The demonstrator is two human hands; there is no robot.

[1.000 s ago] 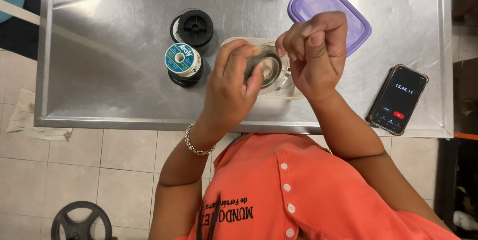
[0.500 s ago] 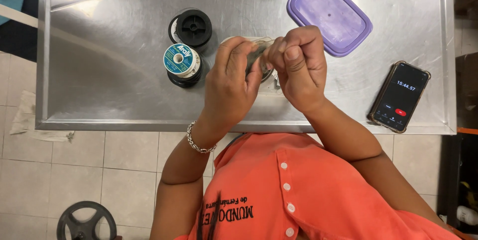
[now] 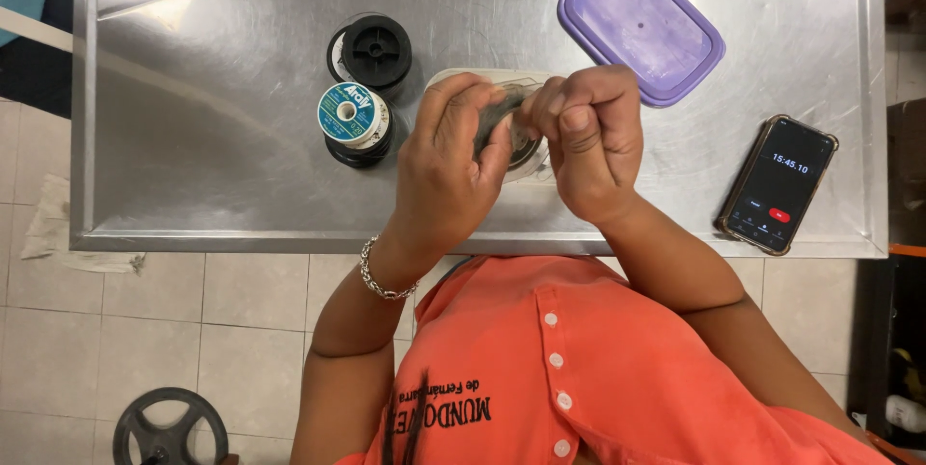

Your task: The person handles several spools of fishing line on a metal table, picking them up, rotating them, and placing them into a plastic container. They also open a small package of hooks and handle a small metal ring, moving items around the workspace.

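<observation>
Round teal-and-white label on spool [image 3: 352,118] mid-table, dark phone screen [image 3: 779,183] with red button at right edge

Steel table [image 3: 193,89] over pale tiled floor [image 3: 145,330], overhead glare.

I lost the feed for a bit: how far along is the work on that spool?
Done: purple lid off, set aside on the steel table. In hand: left hand and right hand pinch a grey spool over the clear container. Left: two spools stand untouched.
</observation>
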